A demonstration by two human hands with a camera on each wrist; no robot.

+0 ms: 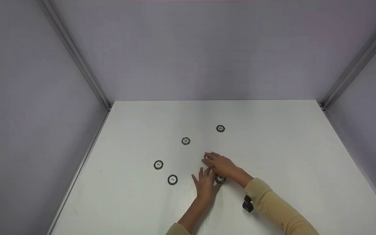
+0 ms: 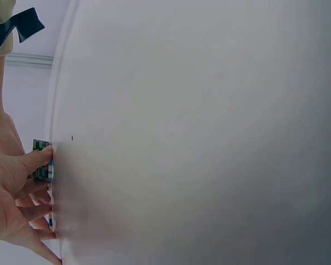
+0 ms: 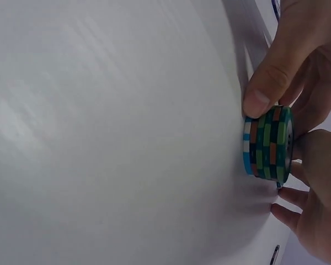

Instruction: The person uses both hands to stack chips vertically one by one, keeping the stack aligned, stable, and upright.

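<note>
White desk [image 1: 273, 147] inside grey booth walls. Stack of chips [image 3: 266, 144] at desk centre, near front edge, flanked by both hands. Left hand [image 1: 205, 186] flat, fingers straight, touching stack. Right hand [image 1: 222, 165] thumb curled against stack. Four loose chips [image 1: 172, 180] scattered apart. Advise squaring stack edges evenly before lifting.

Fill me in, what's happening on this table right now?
A person works at a white table with poker chips. Both hands meet at a short stack of chips: the right hand has its thumb against the stack's edge, and the left hand touches it from the other side. Four single chips lie scattered flat farther out.
</note>
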